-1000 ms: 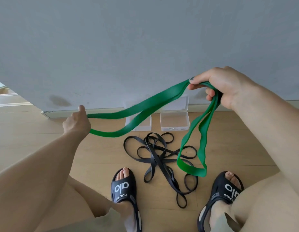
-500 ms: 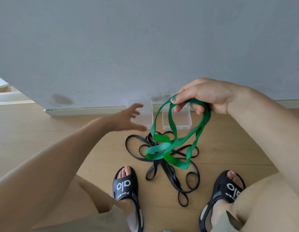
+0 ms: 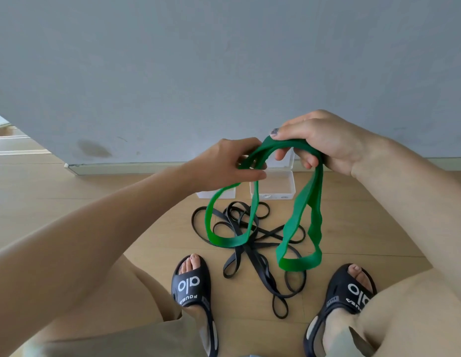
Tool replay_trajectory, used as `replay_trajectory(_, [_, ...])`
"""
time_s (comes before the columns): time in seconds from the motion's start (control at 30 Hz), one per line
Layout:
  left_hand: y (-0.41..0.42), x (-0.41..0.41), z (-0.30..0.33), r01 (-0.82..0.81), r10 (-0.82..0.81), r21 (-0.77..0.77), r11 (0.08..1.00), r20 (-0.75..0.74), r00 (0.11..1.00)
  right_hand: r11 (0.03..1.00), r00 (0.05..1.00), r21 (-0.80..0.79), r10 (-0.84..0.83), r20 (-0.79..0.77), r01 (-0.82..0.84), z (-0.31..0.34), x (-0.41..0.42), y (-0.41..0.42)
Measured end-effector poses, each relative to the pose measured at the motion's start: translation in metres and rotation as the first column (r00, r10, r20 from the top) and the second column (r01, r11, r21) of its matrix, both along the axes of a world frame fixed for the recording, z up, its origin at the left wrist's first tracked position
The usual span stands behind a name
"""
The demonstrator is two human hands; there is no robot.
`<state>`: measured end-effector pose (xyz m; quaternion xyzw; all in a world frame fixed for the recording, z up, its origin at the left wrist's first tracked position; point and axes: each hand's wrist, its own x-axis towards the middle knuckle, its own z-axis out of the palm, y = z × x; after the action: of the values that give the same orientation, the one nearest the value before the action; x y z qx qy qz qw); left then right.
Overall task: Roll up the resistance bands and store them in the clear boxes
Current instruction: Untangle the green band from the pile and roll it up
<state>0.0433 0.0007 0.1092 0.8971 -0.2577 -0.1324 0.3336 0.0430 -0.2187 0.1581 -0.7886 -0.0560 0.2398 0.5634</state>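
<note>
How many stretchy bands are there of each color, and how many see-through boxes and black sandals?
Green band: 1, held up by both hands
Black bands: a tangled pile on the floor, too knotted to count
Clear boxes: 2, the left one partly hidden
Black sandals: 2
Total I can count: 5 things, plus the black pile

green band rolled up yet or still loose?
Loose. The green band hangs in two open loops from both hands, left and right, above the black bands on the floor.
</note>
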Motion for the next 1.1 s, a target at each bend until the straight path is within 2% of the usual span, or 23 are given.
replay_trajectory(0.23, [0.015,0.004,-0.019,0.04,-0.043,0.132,0.99,0.02,0.999,0.999,1.0,-0.049,0.013,0.024,-0.011,-0.005,0.008,-0.001])
replay_trajectory(0.3, [0.02,0.002,-0.03,0.062,-0.06,0.174,0.983,-0.018,0.998,0.999,1.0,-0.043,-0.003,0.025,0.004,-0.005,0.01,-0.001])
replay_trajectory(0.4, [0.028,0.0,-0.032,0.032,-0.017,0.165,0.986,-0.092,0.996,0.999,0.998,0.009,-0.046,0.041,0.046,0.0,0.014,-0.01])
replay_trajectory(0.5, [0.029,0.001,-0.021,-0.062,0.068,0.083,0.995,-0.074,0.995,0.995,0.993,0.018,-0.1,0.058,0.099,0.003,0.02,-0.025])
replay_trajectory(0.57, [0.032,0.002,-0.008,-0.115,0.119,0.049,0.992,-0.1,0.988,0.994,0.995,-0.074,-0.08,0.067,0.085,-0.001,0.024,-0.034])
replay_trajectory(0.63, [0.037,0.002,0.004,-0.12,0.124,0.034,0.992,-0.129,0.984,0.965,0.999,-0.261,0.035,0.015,-0.03,-0.007,0.026,-0.039])
replay_trajectory(0.7, [0.038,-0.001,0.013,-0.099,0.103,0.037,0.994,-0.124,0.987,0.884,0.98,-0.422,0.164,-0.116,-0.198,-0.016,0.025,-0.041])
replay_trajectory(0.77, [0.031,-0.006,0.019,-0.085,0.087,0.016,0.996,-0.112,0.99,0.789,0.937,-0.505,0.295,-0.189,-0.351,-0.027,0.024,-0.036])
replay_trajectory(0.83, [0.021,-0.01,0.026,-0.072,0.07,-0.023,0.997,-0.098,0.993,0.795,0.913,-0.457,0.39,-0.118,-0.398,-0.038,0.021,-0.02])
replay_trajectory(0.9, [0.012,-0.012,0.032,-0.064,0.06,-0.044,0.997,-0.084,0.995,0.924,0.936,-0.154,0.349,-0.044,-0.351,-0.042,0.015,0.001])
replay_trajectory(0.97, [0.008,-0.013,0.034,-0.066,0.063,-0.044,0.997,-0.08,0.995,0.937,0.946,0.148,0.323,-0.022,-0.317,-0.038,0.005,0.022])
replay_trajectory(1.0, [0.007,-0.014,0.035,-0.07,0.067,-0.037,0.997,-0.079,0.995,0.926,0.946,0.201,0.324,0.008,-0.319,-0.037,0.0,0.032])
replay_trajectory(1.03, [0.007,-0.013,0.035,-0.072,0.07,-0.023,0.997,-0.076,0.995,0.935,0.949,0.166,0.31,0.05,-0.314,-0.036,-0.005,0.04])
replay_trajectory(1.1, [0.007,-0.011,0.032,-0.066,0.068,0.049,0.997,-0.049,0.996,0.961,0.947,-0.116,0.268,0.175,-0.251,-0.037,-0.015,0.05])
